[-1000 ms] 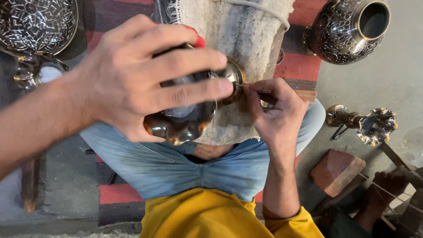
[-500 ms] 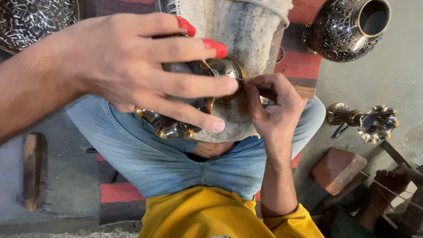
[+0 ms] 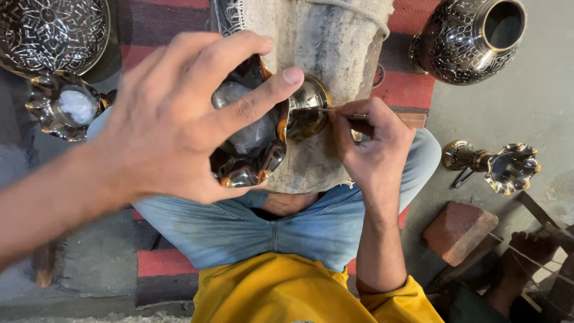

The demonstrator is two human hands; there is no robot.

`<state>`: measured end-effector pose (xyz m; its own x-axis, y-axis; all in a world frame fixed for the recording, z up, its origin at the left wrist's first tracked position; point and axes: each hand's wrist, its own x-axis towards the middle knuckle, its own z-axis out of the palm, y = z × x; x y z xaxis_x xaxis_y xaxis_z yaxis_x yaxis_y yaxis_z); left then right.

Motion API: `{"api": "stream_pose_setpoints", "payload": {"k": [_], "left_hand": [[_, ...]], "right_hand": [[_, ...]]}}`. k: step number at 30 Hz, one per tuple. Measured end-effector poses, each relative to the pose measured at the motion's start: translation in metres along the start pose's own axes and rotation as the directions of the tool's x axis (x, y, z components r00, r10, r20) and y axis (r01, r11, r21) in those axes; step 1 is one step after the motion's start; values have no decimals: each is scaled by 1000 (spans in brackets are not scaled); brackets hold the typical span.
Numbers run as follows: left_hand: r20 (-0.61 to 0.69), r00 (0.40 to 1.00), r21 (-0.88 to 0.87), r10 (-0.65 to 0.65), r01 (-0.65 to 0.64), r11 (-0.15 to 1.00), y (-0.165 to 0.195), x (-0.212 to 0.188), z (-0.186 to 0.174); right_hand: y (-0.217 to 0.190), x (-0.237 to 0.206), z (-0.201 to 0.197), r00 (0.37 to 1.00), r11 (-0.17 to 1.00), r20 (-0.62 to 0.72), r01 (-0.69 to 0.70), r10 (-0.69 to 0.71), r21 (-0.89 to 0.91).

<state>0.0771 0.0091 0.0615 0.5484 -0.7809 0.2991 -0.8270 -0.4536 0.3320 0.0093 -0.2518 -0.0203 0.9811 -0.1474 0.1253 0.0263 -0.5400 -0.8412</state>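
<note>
A: Step in hand looks like engraving; left hand [image 3: 173, 119] fingers clamped on the brass piece [image 3: 263, 131], pressed against the burlap block [image 3: 323, 48]; right hand [image 3: 371, 143] fingers pinched together on a graver [image 3: 335, 110], tip at the rim.

B: Next likely calls for turning the piece against the block; steady tip.

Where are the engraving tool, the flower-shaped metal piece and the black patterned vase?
engraving tool [image 3: 335, 111], head view, thin shaft.
flower-shaped metal piece [image 3: 306, 113], head view, round base.
black patterned vase [image 3: 457, 45], head view, engraved belly.
</note>
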Motion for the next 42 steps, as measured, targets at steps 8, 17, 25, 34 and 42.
{"api": "stream_pose_setpoints", "payload": {"k": [8, 17, 25, 34, 42], "left_hand": [[62, 719, 235, 692, -684, 690, -57, 31, -2], [-81, 959, 112, 273, -263, 958, -20, 17, 4], [128, 960, 17, 249, -253, 967, -31, 9, -9], [26, 785, 161, 619, -614, 773, -55, 33, 0], [-43, 997, 66, 58, -56, 996, -8, 4, 9]], "right_hand": [[5, -1, 5, 1000, 997, -24, 5, -3, 74], [4, 3, -2, 1000, 1000, 26, -7, 6, 29], [4, 0, 2, 1000, 997, 4, 2, -3, 82], [8, 1, 2, 1000, 998, -14, 17, -17, 61], [4, 0, 1, 1000, 997, 7, 23, -24, 68]]}}
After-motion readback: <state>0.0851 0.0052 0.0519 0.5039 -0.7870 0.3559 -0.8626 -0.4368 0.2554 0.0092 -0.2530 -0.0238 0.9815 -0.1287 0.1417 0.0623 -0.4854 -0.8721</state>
